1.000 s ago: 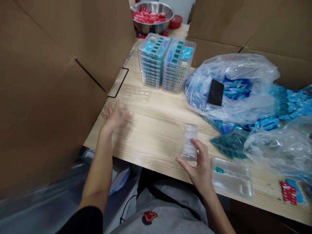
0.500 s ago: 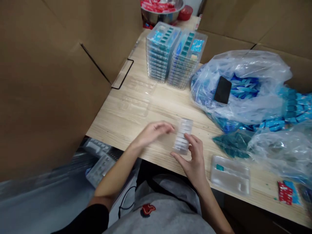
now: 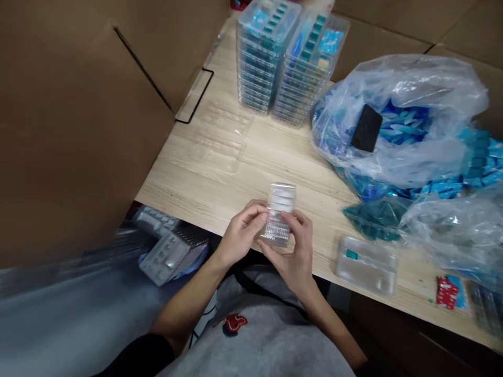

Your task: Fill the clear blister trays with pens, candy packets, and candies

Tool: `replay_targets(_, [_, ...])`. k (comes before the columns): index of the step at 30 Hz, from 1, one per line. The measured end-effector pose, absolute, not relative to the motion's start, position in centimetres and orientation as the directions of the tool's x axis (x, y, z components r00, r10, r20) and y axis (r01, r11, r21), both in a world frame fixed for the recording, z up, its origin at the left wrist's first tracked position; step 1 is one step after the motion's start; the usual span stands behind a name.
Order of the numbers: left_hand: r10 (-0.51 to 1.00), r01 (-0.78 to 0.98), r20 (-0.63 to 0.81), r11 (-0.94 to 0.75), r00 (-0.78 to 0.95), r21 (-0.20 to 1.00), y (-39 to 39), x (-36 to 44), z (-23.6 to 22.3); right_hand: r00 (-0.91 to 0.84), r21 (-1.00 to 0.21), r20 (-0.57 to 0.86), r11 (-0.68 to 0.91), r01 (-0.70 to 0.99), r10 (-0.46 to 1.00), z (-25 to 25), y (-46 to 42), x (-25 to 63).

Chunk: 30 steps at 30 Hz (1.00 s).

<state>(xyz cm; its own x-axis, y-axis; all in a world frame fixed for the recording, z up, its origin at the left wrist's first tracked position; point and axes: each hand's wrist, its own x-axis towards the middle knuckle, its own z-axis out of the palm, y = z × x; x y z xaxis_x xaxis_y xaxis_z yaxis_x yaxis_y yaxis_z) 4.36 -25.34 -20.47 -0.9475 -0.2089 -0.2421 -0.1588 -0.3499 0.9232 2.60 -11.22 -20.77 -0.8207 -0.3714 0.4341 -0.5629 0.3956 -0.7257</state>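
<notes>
At the table's front edge I hold a small clear ridged plastic piece [image 3: 281, 201], marked with pale crosswise bands. What exactly it is, I cannot make out. My left hand [image 3: 243, 233] pinches its left edge between thumb and fingers. On the right side, my right hand [image 3: 293, 251] grips it, with the fingertips over its face and the thumb at the lower end. To the right lies a shallow clear tray [image 3: 365, 272] holding a small teal piece [image 3: 351, 254].
Two tall stacks of filled clear boxes [image 3: 257, 78] stand at the back. A big plastic bag [image 3: 444, 78] of blue pieces carries a black phone-like slab [image 3: 367, 128]. Faint clear trays [image 3: 223, 141] lie on the left. Cardboard walls [image 3: 78, 131] border the table. Red packets [image 3: 447, 293] sit front right.
My left hand has come across to the plastic piece and now grips it. My right hand has brought the piece slightly left and closer. The camera view has tilted down.
</notes>
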Motion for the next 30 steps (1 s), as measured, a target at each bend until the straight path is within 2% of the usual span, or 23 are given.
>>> replay_targets(2, [-0.347, -0.16, -0.289, -0.354, -0.892, 0.921, -25.9, 5.3, -20.5, -0.828, -0.754, 0.439, 0.36, -0.55, -0.348, -20.8, -11.5, 2.7])
replay_targets(5, [-0.468, -0.199, -0.355, -0.35, -0.809, 0.915, -29.3, 6.4, -21.3, -0.852, -0.795, 0.445, 0.315, -0.518, -0.276, -20.9, -11.3, 2.4])
replay_targets(10, [-0.664, -0.38, -0.446, -0.255, -0.6, 0.889, -38.8, 8.1, -23.9, -0.886, -0.821, 0.413, 0.336, -0.462, -0.21, -21.4, -10.1, 1.6])
replay_targets(13, [-0.805, -0.484, -0.38, -0.134, -0.456, 0.865, -42.7, 8.6, -25.6, -0.894, -0.83, 0.4, 0.336, -0.446, -0.2, -21.5, -9.9, 1.6])
replay_targets(16, [-0.904, -0.559, -0.211, 0.037, -0.372, 0.828, -44.2, 8.6, -26.7, -0.886, -0.818, 0.396, 0.347, -0.459, -0.239, -21.5, -10.1, 1.8])
replay_targets(21, [-0.913, -0.614, 0.006, 0.278, -0.407, 0.739, -44.2, 7.4, -27.1, -0.857, -0.792, 0.38, 0.357, -0.496, -0.348, -21.5, -9.9, 2.1])
replay_targets(25, [-0.917, -0.637, 0.097, 0.342, -0.387, 0.691, -42.9, 6.0, -26.3, -0.846, -0.811, 0.347, 0.323, -0.487, -0.405, -21.4, -10.0, 2.4])
replay_targets(28, [-0.89, -0.485, 0.161, 0.375, -0.427, 0.79, -38.8, 5.1, -24.4, -0.86, -0.835, 0.334, 0.302, -0.46, -0.386, -21.4, -10.5, 2.7])
replay_targets(29, [-0.848, -0.363, 0.132, 0.354, -0.514, 0.862, -36.8, 5.0, -23.6, -0.863, -0.843, 0.331, 0.291, -0.452, -0.382, -21.4, -10.7, 2.7])
replay_targets(30, [-0.734, -0.242, 0.048, 0.284, -0.678, 0.928, -34.7, 4.9, -22.8, -0.863, -0.85, 0.327, 0.279, -0.447, -0.385, -21.4, -10.9, 2.8])
